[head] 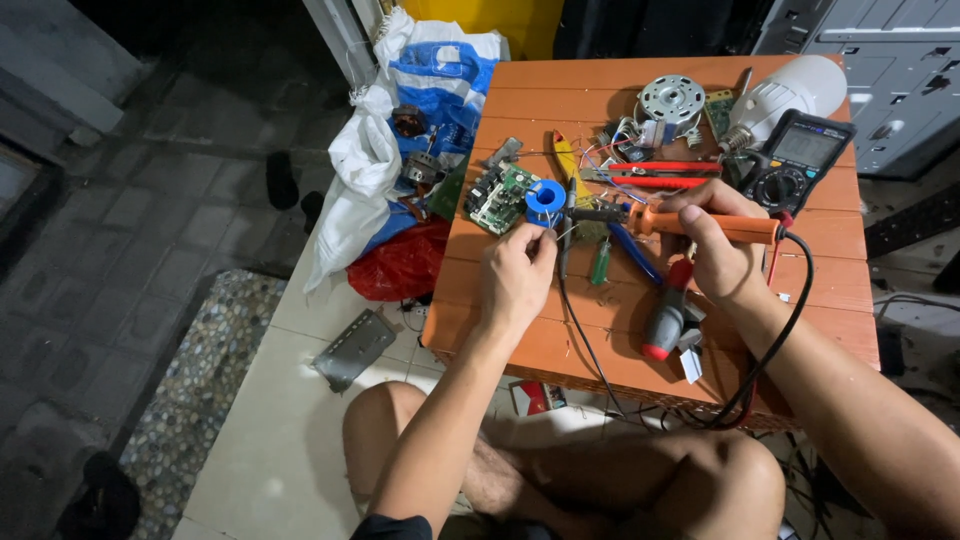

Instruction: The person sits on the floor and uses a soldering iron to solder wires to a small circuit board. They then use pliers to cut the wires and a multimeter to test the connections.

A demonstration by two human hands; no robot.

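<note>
The right hand [715, 250] is wrapped firmly round the orange handle of the soldering iron [690, 222], tip aimed toward nine o'clock, its black cord [790, 320] looping down off the counter's [800, 290] near edge. The left hand [518, 275] is curled, fingers pinched up by the blue solder spool [545, 197], seemingly on the thin wire feeding from it; the wire itself is too fine to make out clearly. The iron sits just above the middle of the orange counter.

The iron looks light and stiff, and the insulated handle is the only sensible place to hold it; the metal end is likely hot. Solder wire is soft and bends easily, so a fingertip pinch suits it.

At eleven o'clock from the spool lies a green circuit board [497, 197]. Red-handled pliers [655, 174] sit at twelve o'clock from the iron, a multimeter [797, 160] at two o'clock. A red-and-grey screwdriver [668, 318] lies at six o'clock.
</note>
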